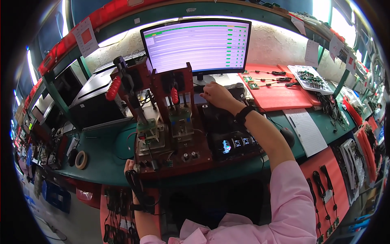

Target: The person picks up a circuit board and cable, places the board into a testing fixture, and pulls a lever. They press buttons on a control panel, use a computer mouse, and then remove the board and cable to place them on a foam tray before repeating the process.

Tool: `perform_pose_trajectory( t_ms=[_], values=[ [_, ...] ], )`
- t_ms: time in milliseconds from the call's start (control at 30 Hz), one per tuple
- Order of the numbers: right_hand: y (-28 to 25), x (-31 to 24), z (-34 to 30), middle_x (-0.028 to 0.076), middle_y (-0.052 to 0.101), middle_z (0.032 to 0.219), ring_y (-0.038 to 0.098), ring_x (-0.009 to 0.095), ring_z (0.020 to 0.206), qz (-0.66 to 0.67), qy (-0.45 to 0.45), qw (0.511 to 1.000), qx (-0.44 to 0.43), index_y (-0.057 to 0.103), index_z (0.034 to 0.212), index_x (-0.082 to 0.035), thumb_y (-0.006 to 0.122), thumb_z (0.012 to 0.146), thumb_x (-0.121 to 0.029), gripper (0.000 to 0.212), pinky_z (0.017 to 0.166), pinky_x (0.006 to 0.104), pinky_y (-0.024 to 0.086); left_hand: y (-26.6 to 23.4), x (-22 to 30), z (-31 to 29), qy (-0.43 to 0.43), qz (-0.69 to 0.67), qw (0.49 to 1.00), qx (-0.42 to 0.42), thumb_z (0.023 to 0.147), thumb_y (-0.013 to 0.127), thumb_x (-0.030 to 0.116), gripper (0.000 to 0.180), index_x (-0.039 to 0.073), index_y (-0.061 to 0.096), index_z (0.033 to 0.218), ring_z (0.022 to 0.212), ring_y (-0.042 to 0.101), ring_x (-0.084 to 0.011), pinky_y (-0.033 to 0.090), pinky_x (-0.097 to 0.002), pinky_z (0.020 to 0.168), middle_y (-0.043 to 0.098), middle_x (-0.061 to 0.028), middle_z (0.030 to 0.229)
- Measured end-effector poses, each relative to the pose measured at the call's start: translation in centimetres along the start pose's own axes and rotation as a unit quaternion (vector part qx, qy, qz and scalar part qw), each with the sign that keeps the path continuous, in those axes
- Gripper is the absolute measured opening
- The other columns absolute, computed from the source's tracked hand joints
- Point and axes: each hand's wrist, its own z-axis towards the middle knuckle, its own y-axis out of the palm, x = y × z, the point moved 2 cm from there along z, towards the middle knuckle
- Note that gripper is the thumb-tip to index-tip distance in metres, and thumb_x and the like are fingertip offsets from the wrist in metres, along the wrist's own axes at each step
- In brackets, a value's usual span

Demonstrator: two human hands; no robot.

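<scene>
Your right arm, in a pink sleeve with a dark band at the wrist, stretches forward and up to the left, its hand (216, 96) curled palm-down with fingers bent, while your left hand (131, 167) sits low and near your body, forearm rising from below.

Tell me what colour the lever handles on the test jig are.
Red, both lever handles, clearest in the head view.

Bright monitor (196, 44) above right hand (215, 94) washes pale, detail lost. Strip light behind it whitens the wall. Window glare blown out far upper right. Below left hand (129, 165), under-bench area dim. Fisheye bends edges; rim black, peripheral clutter soft.
</scene>
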Motion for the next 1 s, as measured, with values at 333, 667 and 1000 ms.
perform_pose_trajectory(
  t_ms=[333,667,1000],
  values=[
    [-1.2,-1.0,0.0,0.013,0.06,0.08,0.057,0.034,0.085,0.021,0.033,0.999,-0.006,0.058,0.079,-0.002,0.057,0.089,-0.033,0.032,0.076,0.0439,0.048,0.3,0.5,-0.2,0.007,0.007,1.0,0.014,0.096,0.05,0.021,0.031,0.012,0.034,0.072,0.065,0.025,-0.0026,0.022,-0.0207,0.058,0.027,0.0076,0.07],
    [-5.0,-5.6,-5.7,0.012,0.057,0.081,0.056,0.033,0.083,0.076,-0.033,0.997,-0.011,0.059,0.075,-0.003,0.066,0.082,-0.024,0.024,0.074,0.0423,0.046,-1.5,-2.2,0.8,0.02,0.002,1.0,0.014,0.097,0.051,0.023,0.033,0.012,0.034,0.071,0.06,0.024,-0.0024,0.021,-0.0213,0.053,0.025,0.007,0.068],
    [-7.7,5.2,-27.6,0.011,0.055,0.111,0.052,0.031,0.106,-0.237,0.327,0.914,0.036,0.063,0.104,-0.011,0.072,0.072,-0.022,0.035,0.085,0.0456,0.044,-3.2,-3.6,-0.1,-0.075,-0.024,0.997,0.016,0.092,0.057,0.024,0.028,-0.001,0.058,0.104,0.094,0.051,-0.0128,0.039,-0.0265,0.089,0.057,-0.0033,0.096]
  ],
)
